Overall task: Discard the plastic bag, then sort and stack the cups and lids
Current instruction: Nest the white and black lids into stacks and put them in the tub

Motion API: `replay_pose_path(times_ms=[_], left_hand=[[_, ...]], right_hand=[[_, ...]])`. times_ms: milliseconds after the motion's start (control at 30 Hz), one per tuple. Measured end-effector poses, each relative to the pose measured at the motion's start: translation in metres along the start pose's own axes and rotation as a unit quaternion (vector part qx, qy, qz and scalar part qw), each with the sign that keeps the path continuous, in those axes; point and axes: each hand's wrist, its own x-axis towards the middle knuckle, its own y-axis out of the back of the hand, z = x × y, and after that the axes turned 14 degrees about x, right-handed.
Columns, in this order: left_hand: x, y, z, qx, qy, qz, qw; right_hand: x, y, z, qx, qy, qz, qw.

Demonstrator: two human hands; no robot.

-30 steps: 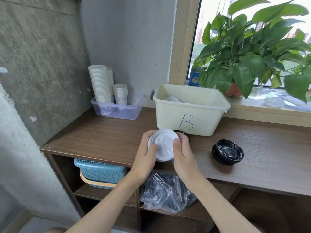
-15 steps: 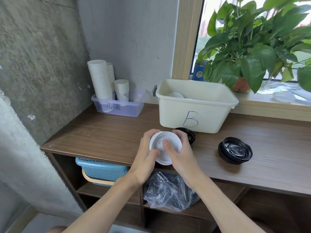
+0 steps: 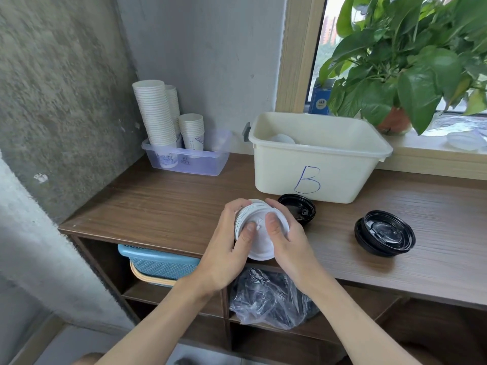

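Note:
A stack of white lids point(image 3: 261, 242) is held on edge over the front of the wooden counter point(image 3: 163, 209). My left hand point(image 3: 226, 248) grips its left side and my right hand point(image 3: 287, 238) grips its right side, both thumbs pressing on the facing lid. Behind my right hand lies a black lid point(image 3: 300, 208). A small stack of black lids point(image 3: 384, 233) sits further right. White paper cups point(image 3: 155, 111) stand stacked in a clear tray point(image 3: 189, 162) at the back left. A crumpled plastic bag point(image 3: 271, 299) lies on the shelf below.
A cream tub marked B point(image 3: 319, 154) stands at the back with something white inside. A potted plant point(image 3: 405, 75) fills the window sill, with clear lids point(image 3: 463, 139) beside it. A blue basket point(image 3: 160, 264) sits on the lower shelf.
The white lids have turned in my hands from the flat top facing me to a tilted view that shows the stacked edges. My thumbs moved to the middle of the facing lid.

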Motion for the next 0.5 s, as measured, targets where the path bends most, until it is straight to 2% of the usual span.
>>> replay_pose_path(times_ms=[233,500], left_hand=[[0.000,-0.006,-0.003,-0.007,-0.004,0.035,0.999],[0.005,-0.005,0.004,-0.064,0.003,0.063,0.996]], right_hand=[[0.003,-0.001,0.005,0.025,0.009,0.004,1.000],[0.007,-0.009,0.008,-0.010,0.056,0.029,0.998]])
